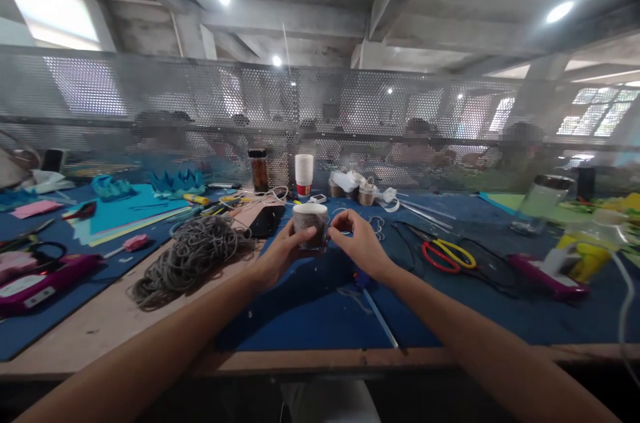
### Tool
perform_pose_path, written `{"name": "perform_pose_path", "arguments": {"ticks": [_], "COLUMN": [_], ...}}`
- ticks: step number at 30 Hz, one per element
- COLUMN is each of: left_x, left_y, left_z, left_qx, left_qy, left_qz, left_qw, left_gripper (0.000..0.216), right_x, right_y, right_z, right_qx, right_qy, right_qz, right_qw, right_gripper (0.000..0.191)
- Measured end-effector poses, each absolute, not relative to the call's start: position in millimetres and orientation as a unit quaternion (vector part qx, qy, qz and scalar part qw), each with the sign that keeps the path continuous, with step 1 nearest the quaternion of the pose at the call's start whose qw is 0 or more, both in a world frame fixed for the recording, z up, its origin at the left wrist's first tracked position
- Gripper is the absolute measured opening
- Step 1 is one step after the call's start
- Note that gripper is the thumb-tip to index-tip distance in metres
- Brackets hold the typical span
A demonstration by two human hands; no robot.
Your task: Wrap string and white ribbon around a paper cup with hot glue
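My left hand (281,252) is wrapped round a small paper cup (310,222) whose side looks covered in brown cord. The cup stands on the blue mat (320,316) in the middle of the table. My right hand (359,243) is at the cup's right side with thumb and fingers pinched together by the rim. What the pinch holds is too small to make out. A pile of grey-brown cord (193,256) lies to the left of my left hand.
Red and yellow scissors (447,254) lie to the right. A stack of paper cups (304,174), a dark jar (259,170) and wrapped cups (367,192) stand behind. A phone (267,220), glue guns (43,280) (545,274), teal paper (125,210), mesh screen (320,116) beyond.
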State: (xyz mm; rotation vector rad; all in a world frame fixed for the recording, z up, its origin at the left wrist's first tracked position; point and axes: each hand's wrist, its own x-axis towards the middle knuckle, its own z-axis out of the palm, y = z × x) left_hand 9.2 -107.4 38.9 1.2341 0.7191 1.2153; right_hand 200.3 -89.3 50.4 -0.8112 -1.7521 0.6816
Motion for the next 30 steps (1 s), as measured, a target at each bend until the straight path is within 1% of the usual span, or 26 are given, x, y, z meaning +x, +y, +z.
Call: {"name": "perform_pose_path", "arguments": {"ticks": [4,9,13,17,22,30], "left_x": [9.4,10.0,8.5,7.6,9.3,9.0], "left_y": [-108.9,-110.2,-108.1,-107.5,-111.8,-111.2], "left_z": [39.8,38.9,38.6,38.5,40.0,38.9], "left_qx": [0.536,0.538,0.53,0.538,0.54,0.529], "left_qy": [0.307,0.304,0.313,0.319,0.321,0.31], "left_qz": [0.529,0.532,0.539,0.531,0.517,0.52], "left_qw": [0.582,0.579,0.575,0.572,0.582,0.595], "left_gripper": [0.05,0.049,0.05,0.048,0.046,0.046], "right_x": [202.1,203.7,204.9,206.2,207.0,207.1], "right_y": [-85.9,-88.7,-88.7,-85.1,-82.5,-82.3], "right_z": [51.0,56.2,57.2,54.2,51.6,51.8], "right_qx": [-0.337,-0.343,-0.337,-0.335,-0.333,-0.339], "right_qy": [-0.713,-0.726,-0.712,-0.698,-0.681,-0.68], "right_qz": [0.344,0.35,0.357,0.353,0.362,0.352], "right_qw": [0.51,0.483,0.503,0.524,0.542,0.547], "right_gripper": [0.018,0.012,0.021,0.025,0.025,0.023]}}
